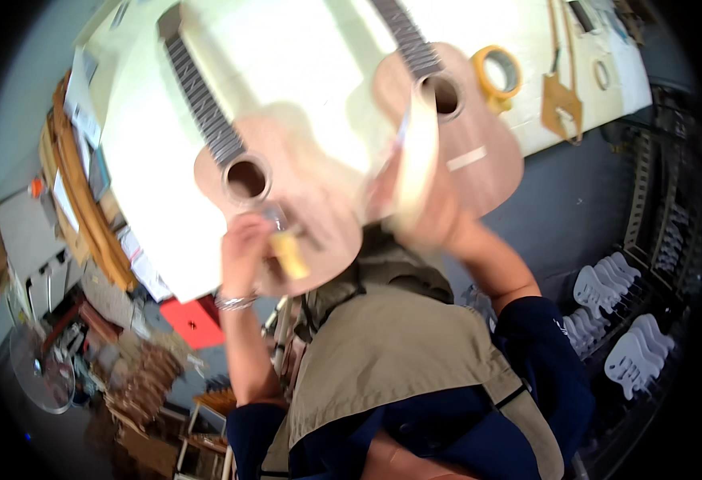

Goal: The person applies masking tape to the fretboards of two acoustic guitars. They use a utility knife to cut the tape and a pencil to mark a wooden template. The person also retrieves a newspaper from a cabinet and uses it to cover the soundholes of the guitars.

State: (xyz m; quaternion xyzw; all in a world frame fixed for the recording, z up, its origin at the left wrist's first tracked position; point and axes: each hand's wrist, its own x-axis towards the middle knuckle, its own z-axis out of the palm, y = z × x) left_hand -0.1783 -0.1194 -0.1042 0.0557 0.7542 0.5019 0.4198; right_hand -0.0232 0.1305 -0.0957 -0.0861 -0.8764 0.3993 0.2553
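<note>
Two unfinished wooden acoustic guitars lie face up on the table; the left guitar (319, 216) is nearest me and the right guitar (487, 176) has a pale strip where a bridge sits. Over the lower body of the left guitar, my left hand (245, 244) has bent fingers closed at a small yellow piece (290, 256) with a clear part at its top; blur hides its kind. My right hand (431, 208), smeared by motion, is closed on a pale ring, apparently a roll of tape (419, 156), in front of the right guitar's body and partly covering it.
A yellow tape roll (497, 72) stands beside the right guitar on the white-covered table (303, 72). Farther right lies a tan wooden template (561, 108). White guitar-shaped bodies (639, 356) hang on a rack at right. Papers and wood pieces (87, 184) crowd the left edge, above a red sheet (193, 322).
</note>
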